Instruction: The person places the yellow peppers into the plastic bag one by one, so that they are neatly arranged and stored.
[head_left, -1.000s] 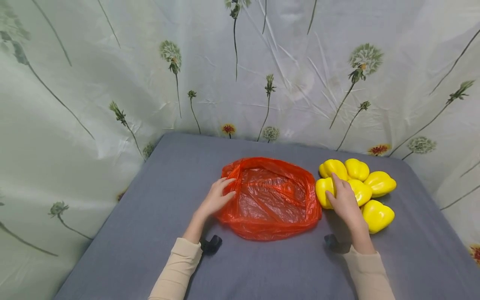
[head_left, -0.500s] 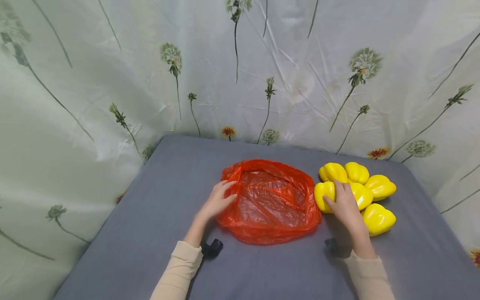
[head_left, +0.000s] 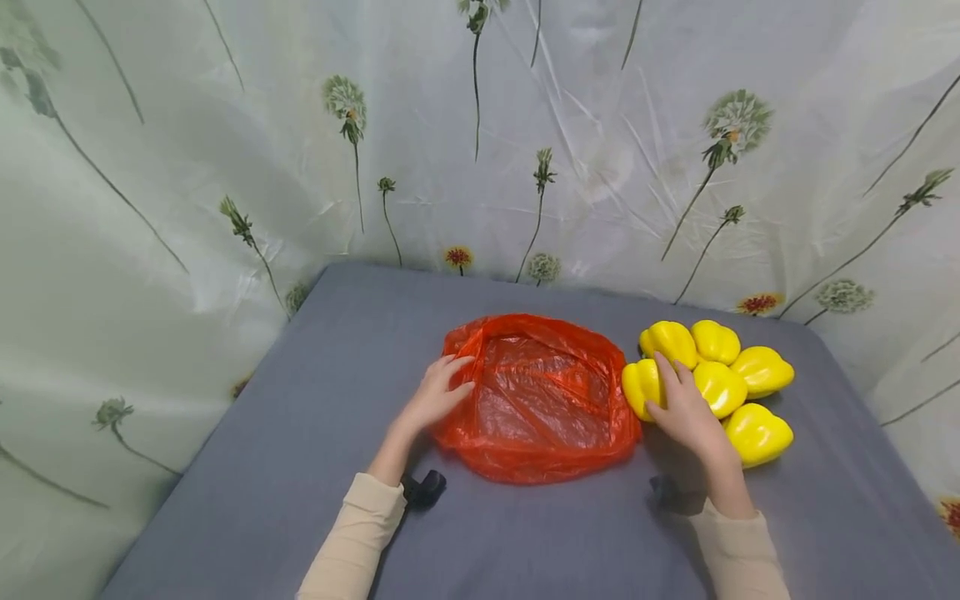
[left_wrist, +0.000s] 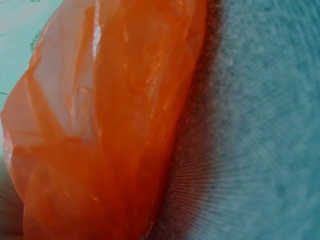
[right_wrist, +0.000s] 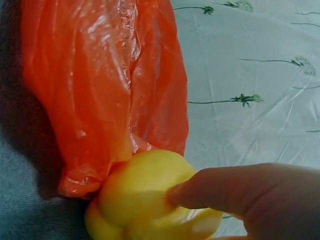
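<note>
bag (head_left: 543,400) on table (head_left: 300,467), peppers (head_left: 738,375) right of bag

The head camera looks forward and down on the orange bag (head_left: 540,400) from well above. Both wrist cameras sit very close beside that bag (left_wrist: 100,130) (left and right flanks), sharing it (right_wrist: 100,90).

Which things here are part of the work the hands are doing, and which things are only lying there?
In hand:
- crinkled orange plastic bag, left hand at its rim
- glossy yellow bell pepper, gripped by right hand

Lying about:
- five other yellow peppers
- grey tablecloth
- floral curtain
</note>
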